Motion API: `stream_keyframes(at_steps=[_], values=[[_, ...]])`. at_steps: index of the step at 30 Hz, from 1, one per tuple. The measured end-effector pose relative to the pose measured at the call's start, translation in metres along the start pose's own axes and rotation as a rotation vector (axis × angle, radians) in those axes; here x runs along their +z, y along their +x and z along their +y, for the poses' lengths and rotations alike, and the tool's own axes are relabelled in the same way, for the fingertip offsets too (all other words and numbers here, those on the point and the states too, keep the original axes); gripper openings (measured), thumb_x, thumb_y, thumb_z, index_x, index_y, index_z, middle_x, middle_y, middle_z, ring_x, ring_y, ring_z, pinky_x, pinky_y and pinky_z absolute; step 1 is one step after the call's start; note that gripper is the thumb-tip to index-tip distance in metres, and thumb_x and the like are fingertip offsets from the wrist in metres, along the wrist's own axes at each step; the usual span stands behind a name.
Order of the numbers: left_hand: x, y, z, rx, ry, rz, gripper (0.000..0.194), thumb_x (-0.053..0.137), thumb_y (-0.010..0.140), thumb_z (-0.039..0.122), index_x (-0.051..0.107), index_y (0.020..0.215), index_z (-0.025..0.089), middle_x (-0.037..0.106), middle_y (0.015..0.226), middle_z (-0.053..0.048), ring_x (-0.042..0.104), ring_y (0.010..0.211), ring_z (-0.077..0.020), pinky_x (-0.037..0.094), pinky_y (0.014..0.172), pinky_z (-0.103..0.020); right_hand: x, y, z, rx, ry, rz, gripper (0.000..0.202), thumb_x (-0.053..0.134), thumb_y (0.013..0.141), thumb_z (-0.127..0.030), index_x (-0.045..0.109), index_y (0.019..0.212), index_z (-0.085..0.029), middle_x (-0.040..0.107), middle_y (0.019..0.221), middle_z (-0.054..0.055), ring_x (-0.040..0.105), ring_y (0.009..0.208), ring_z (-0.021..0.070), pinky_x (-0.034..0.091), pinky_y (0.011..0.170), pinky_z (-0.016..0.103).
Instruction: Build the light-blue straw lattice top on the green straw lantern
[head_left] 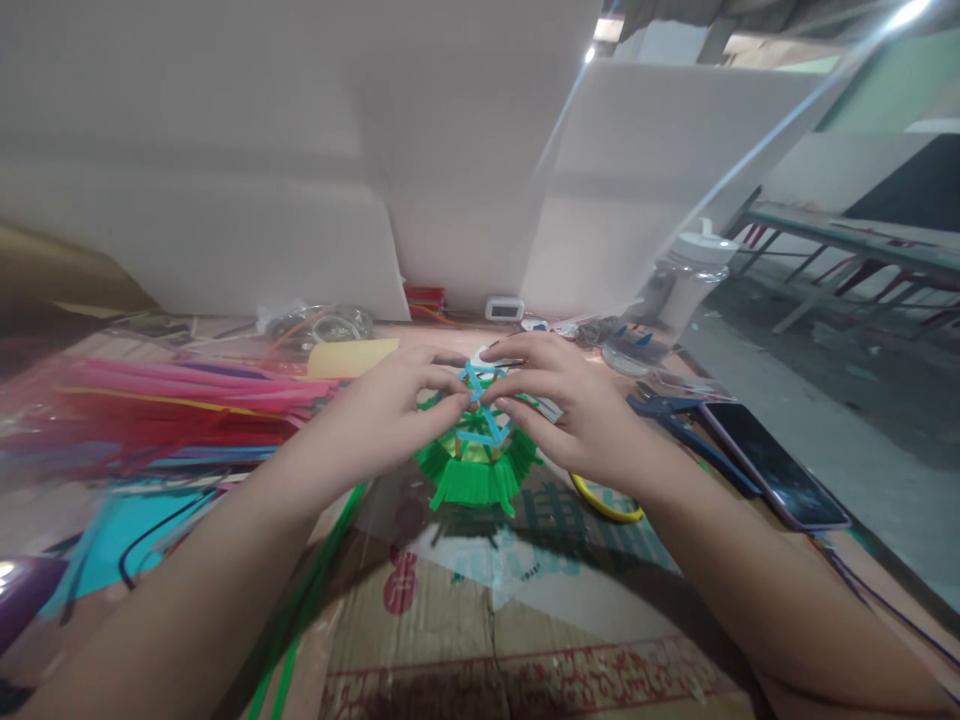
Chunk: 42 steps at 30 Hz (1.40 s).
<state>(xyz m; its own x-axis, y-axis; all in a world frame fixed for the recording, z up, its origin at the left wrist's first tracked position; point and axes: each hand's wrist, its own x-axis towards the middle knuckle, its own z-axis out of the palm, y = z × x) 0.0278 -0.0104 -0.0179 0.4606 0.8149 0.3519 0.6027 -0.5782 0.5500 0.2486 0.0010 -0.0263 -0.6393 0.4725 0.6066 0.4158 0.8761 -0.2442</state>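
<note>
Two clusters of print on the brown cardboard sheet (pixel 585 625): large teal characters, partly in shadow, and rounded red marks at left; neither can be read with certainty. Red patterned band along the near edge, likewise illegible. Small white box-shaped device with a dark display (pixel 504 309) at the back of the table; no digits can be made out. No brand legible on the dark-screened phone with a pale rim (pixel 776 465) at right.

Work piece: green-and-light-blue openwork piece (pixel 480 480), between both hands, over the far part of the cardboard. Lower part a bright green, fuzzy-looking flared skirt, ragged at its lower edge; short brownish uprights above it; light-blue strips bent into angles at the top.

Left hand (pixel 409 408): nearly closed, thumb and forefinger pinching a light-blue strip. Right hand (pixel 566 400): partly curled, fingers slightly apart, fingertips at the same strips; cannot tell whether it grips.

Hidden or unclear: far side of the piece covered by fingers; contact between skirt and cardboard uncertain; yellow ring (pixel 611 505) partly behind the right forearm; purple object (pixel 26 600) cut off at the left border; pink and red strips (pixel 195 400) blurred
</note>
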Motion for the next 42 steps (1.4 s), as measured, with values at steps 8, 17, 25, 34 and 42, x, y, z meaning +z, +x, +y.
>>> stream_keyframes(at_steps=[8,17,25,34,42], values=[[0.001,0.0,-0.003,-0.013,0.026,-0.003,0.027,0.054,0.094,0.036,0.078,0.091,0.023,0.07,0.122,-0.003,0.062,0.114,-0.0226,0.046,0.101,-0.036,-0.006,0.0,0.0,0.021,0.049,0.083,0.019,0.054,0.097,-0.017,0.072,0.1,-0.019,0.069,0.12,0.012,0.062,0.117,0.0237,0.046,0.105,0.045],[0.0,-0.001,-0.006,0.057,0.042,0.005,0.027,0.054,0.094,0.031,0.077,0.086,0.023,0.072,0.116,-0.002,0.063,0.111,-0.0215,0.046,0.102,-0.035,-0.007,-0.002,-0.002,-0.014,0.067,-0.008,0.03,0.053,0.082,-0.004,0.075,0.093,-0.022,0.066,0.126,0.009,0.056,0.125,0.0249,0.042,0.109,0.048],[0.001,-0.001,-0.004,-0.013,0.039,0.0,0.029,0.052,0.092,0.035,0.076,0.084,0.022,0.071,0.116,-0.003,0.063,0.11,-0.0233,0.047,0.1,-0.038,-0.011,-0.001,-0.005,-0.056,0.072,-0.049,0.029,0.054,0.08,-0.004,0.076,0.087,-0.022,0.067,0.128,0.009,0.055,0.127,0.0245,0.04,0.112,0.047],[-0.001,-0.001,-0.002,0.01,0.044,-0.019,0.028,0.053,0.093,0.035,0.077,0.086,0.023,0.072,0.113,-0.002,0.063,0.109,-0.0224,0.047,0.099,-0.035,-0.014,-0.002,-0.003,-0.047,0.101,-0.03,0.031,0.052,0.081,-0.003,0.077,0.087,-0.02,0.069,0.123,0.009,0.055,0.126,0.024,0.041,0.112,0.045],[0.001,-0.001,-0.003,0.015,0.046,-0.038,0.028,0.053,0.094,0.033,0.078,0.087,0.023,0.072,0.119,-0.002,0.063,0.114,-0.0224,0.047,0.1,-0.036,-0.012,-0.001,-0.004,-0.071,0.098,-0.078,0.028,0.054,0.08,-0.003,0.075,0.083,-0.021,0.068,0.124,0.008,0.053,0.129,0.0251,0.039,0.114,0.047]])
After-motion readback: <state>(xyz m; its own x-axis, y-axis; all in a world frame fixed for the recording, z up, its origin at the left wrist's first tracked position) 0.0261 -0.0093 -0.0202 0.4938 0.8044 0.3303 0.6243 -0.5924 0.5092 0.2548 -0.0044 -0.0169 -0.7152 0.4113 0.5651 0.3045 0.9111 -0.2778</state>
